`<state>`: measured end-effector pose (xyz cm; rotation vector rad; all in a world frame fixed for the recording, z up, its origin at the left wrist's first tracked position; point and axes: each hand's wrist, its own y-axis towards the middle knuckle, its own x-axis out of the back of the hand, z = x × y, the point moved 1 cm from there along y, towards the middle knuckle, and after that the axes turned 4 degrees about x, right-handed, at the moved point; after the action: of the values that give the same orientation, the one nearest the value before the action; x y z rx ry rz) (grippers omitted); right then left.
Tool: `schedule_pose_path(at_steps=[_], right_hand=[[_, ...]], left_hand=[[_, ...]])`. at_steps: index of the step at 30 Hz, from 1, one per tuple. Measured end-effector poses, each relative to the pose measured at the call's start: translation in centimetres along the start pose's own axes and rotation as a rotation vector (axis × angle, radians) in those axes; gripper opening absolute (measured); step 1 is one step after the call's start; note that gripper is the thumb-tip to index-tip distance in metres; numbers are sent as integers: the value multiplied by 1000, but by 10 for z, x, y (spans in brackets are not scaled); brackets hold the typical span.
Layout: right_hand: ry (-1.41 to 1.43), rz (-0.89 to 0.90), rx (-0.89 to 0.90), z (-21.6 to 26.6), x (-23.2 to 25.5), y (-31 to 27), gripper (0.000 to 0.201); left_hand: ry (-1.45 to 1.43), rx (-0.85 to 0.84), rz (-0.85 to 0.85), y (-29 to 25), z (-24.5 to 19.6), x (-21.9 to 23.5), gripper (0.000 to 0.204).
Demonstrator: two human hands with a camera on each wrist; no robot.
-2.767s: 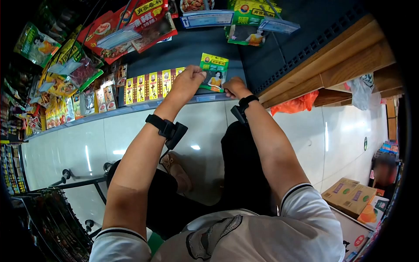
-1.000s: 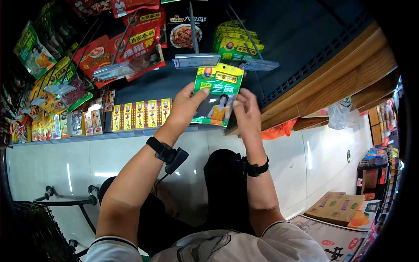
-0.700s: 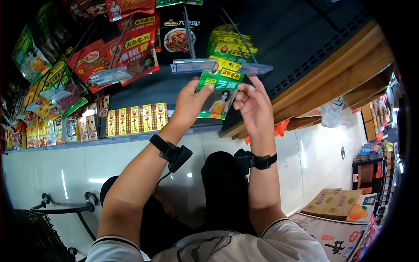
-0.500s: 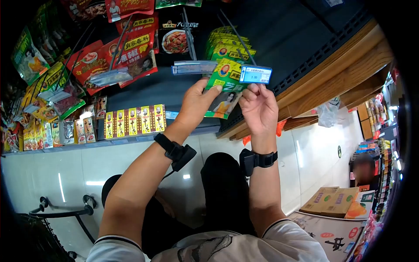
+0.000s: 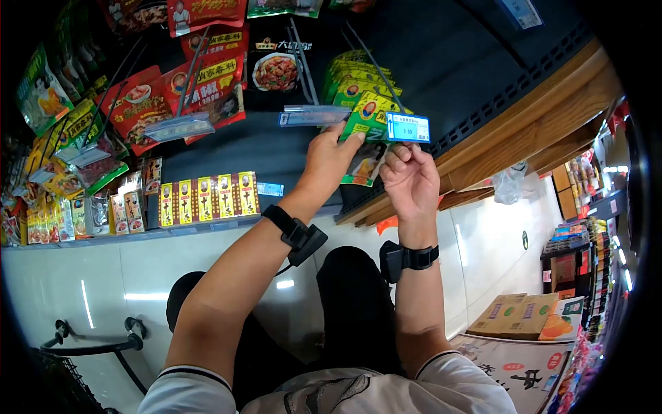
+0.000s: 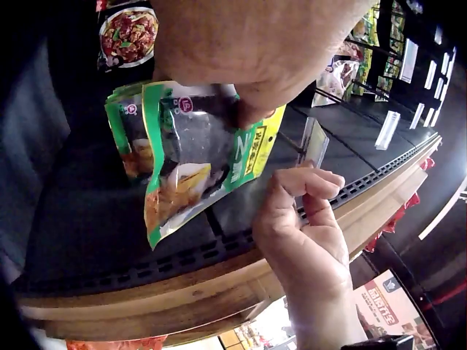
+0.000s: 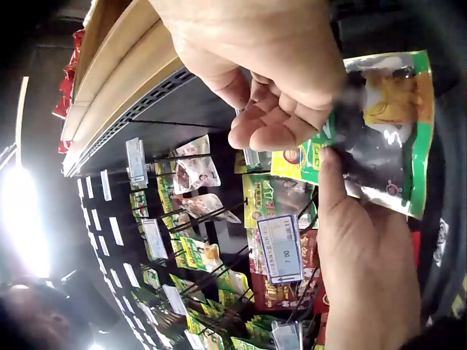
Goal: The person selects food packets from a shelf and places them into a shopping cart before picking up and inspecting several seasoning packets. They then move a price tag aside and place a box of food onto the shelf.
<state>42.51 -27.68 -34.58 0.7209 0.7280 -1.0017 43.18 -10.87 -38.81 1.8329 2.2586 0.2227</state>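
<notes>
My left hand (image 5: 329, 160) grips a green and yellow packet of black sesame (image 5: 365, 165), thumb over its front. In the left wrist view the packet (image 6: 197, 149) hangs at a slant, its yellow top toward the right. My right hand (image 5: 412, 181) has its fingers curled at the lower edge of a price tag (image 5: 408, 128), pinching it. That tag is tipped up at the front end of a display hook (image 5: 376, 65), overlapping the packet's top right corner. Behind hang several matching packets (image 5: 353, 74) on the same hook.
Left of the hook stands another tag holder (image 5: 314, 116) below a black packet with a food picture (image 5: 277, 67). Red packets (image 5: 196, 90) hang further left. Yellow boxes (image 5: 207, 199) line the bottom shelf. A wooden shelf edge (image 5: 496, 138) runs along the right.
The packet was lifted from the bottom shelf up to the hook. My right hand has let go of it and moved to the price tag, which has swung up to face the head camera.
</notes>
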Motion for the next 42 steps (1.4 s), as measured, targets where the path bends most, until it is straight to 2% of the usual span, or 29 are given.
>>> schedule_pose_path(at_steps=[6,12,19,22,25,28,36,42], right_hand=[[-58,-10,8,1,4,1,9],[-90,-36,1,-2,12,6,13],[-301,40,-82,-11,23,35,25],[-379,-51,-33,-14,23,39,25],[-433,-44,-14,-16,30,46,54],[-453,-37,-13,-18,35,56,58],[-514,-58,-7,-27,19,73,58],[-577,-91,44,-32,28,89,53]], left_hand=[[98,4,-37,-1,3,1,32],[68,13,-67,3,17,-5,34],[239,3,-71,8,17,1,50],[239,-6,-93,7,26,5,55],[275,20,-78,3,28,15,55],[291,28,-78,-2,35,23,51],[351,94,-61,-24,23,41,46],[348,158,-41,-34,27,49,45]])
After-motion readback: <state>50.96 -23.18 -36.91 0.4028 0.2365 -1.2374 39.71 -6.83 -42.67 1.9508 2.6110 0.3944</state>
